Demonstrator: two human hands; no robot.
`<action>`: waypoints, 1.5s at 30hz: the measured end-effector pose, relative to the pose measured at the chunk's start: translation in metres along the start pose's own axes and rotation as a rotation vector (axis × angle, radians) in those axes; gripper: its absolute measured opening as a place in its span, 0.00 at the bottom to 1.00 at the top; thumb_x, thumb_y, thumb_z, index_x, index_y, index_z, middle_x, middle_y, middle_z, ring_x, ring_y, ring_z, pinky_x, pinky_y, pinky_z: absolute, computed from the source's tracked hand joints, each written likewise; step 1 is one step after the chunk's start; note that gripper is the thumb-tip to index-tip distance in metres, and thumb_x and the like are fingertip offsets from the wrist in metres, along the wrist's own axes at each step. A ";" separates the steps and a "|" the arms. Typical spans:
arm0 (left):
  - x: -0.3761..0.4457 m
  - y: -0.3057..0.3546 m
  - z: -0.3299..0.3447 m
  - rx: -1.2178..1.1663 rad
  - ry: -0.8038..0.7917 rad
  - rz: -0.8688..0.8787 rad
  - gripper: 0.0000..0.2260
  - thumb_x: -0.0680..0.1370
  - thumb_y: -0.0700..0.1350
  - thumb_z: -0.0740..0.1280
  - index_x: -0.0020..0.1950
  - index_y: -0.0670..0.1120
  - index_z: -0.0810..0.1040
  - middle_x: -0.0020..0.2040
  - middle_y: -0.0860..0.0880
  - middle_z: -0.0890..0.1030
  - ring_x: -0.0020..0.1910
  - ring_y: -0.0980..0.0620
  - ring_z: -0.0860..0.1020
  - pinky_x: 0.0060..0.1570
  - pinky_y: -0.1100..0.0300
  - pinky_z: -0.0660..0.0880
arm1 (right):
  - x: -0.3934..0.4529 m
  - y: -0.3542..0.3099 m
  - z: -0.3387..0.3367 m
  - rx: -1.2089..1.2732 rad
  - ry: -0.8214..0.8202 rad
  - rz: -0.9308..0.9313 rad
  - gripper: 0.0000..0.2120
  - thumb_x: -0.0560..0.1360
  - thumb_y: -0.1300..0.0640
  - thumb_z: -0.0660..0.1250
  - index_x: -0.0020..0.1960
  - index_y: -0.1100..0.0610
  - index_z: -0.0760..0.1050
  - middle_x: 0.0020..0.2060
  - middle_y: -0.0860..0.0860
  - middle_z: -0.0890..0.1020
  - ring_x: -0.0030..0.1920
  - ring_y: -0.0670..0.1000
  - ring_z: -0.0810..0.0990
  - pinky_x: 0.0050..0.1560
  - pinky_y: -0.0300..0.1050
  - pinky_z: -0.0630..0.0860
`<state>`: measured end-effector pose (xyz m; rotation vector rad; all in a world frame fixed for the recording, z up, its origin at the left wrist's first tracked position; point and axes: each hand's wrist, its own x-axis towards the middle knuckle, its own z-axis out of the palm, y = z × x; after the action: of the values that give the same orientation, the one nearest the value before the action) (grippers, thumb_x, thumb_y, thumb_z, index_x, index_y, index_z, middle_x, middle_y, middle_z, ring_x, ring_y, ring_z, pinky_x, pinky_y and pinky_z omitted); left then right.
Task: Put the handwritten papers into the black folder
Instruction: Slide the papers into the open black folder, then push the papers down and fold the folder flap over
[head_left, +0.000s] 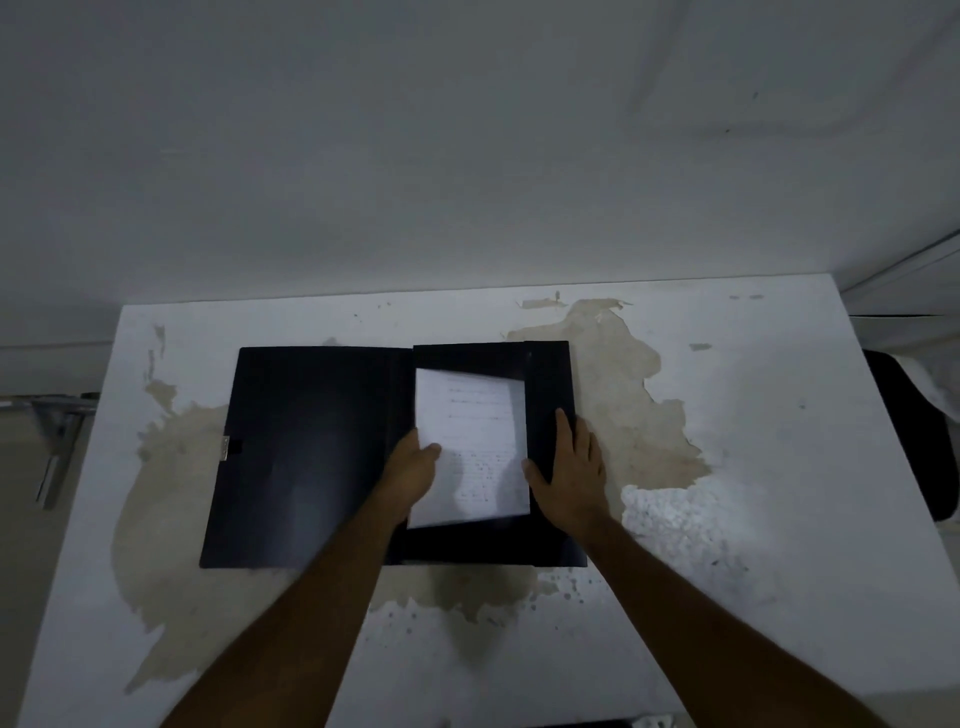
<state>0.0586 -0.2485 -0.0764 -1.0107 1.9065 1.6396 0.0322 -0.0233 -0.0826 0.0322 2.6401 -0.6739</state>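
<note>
The black folder (311, 457) lies open on the white table (753, 467), its left cover flat. The handwritten papers (472, 447) rest on the folder's right half, their top edge tucked under a black top flap and their right edge beside a black side flap. My left hand (413, 467) grips the papers at their left edge, thumb on top. My right hand (569, 467) presses flat on the side flap, thumb at its inner edge against the papers.
The table's white surface is worn through to beige patches around the folder. A white wall stands right behind the table. A dark object (914, 436) sits off the table's right edge, and a metal frame (57, 441) stands at the left.
</note>
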 end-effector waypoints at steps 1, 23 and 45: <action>-0.002 0.003 0.009 0.033 -0.002 0.001 0.19 0.83 0.41 0.59 0.74 0.42 0.70 0.65 0.46 0.78 0.57 0.48 0.78 0.57 0.54 0.76 | 0.000 0.000 0.000 0.008 -0.004 -0.008 0.41 0.77 0.43 0.64 0.80 0.50 0.44 0.80 0.58 0.51 0.78 0.63 0.50 0.76 0.65 0.52; -0.003 -0.032 -0.131 0.702 0.610 -0.210 0.58 0.58 0.69 0.78 0.78 0.42 0.57 0.76 0.35 0.61 0.74 0.29 0.62 0.68 0.30 0.63 | -0.002 0.000 0.010 -0.008 0.023 -0.050 0.39 0.79 0.47 0.62 0.80 0.54 0.43 0.79 0.61 0.47 0.78 0.66 0.46 0.76 0.67 0.47; -0.039 -0.005 -0.212 0.487 0.577 -0.100 0.34 0.73 0.62 0.72 0.64 0.35 0.76 0.61 0.33 0.80 0.56 0.33 0.80 0.54 0.44 0.78 | 0.000 0.002 0.005 0.032 -0.008 -0.057 0.40 0.78 0.48 0.64 0.80 0.53 0.42 0.79 0.60 0.46 0.78 0.63 0.45 0.76 0.67 0.48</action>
<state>0.1168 -0.4444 -0.0070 -1.4231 2.3974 0.7959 0.0341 -0.0236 -0.0877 -0.0372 2.6313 -0.7335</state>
